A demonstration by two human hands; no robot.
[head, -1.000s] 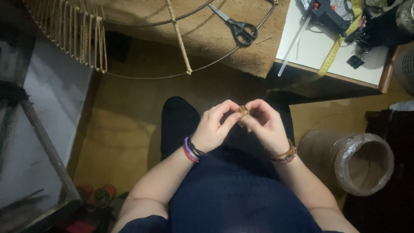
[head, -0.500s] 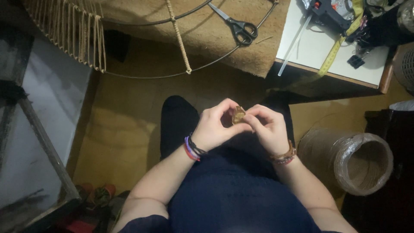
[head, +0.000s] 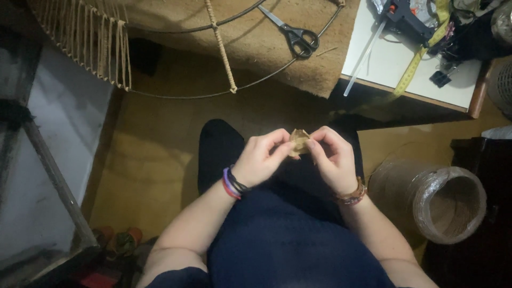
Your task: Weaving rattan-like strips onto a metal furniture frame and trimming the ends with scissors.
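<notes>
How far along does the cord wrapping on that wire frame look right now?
Done: one section of the wire frame, at upper left, carries a row of cord strands, and a central spoke is wrapped. In hand: the left hand and right hand pinch a small tan bundle over the lap. Left: most of the ring shows bare wire; the scissors lie on the mat, untouched.

Both forearms angle inward over the lap, bringing the hands together. The left hand [head: 260, 160] and the right hand [head: 333, 160] face each other, fingers curled, thumb and fingertips pinching between them. Bands circle both wrists.
</notes>
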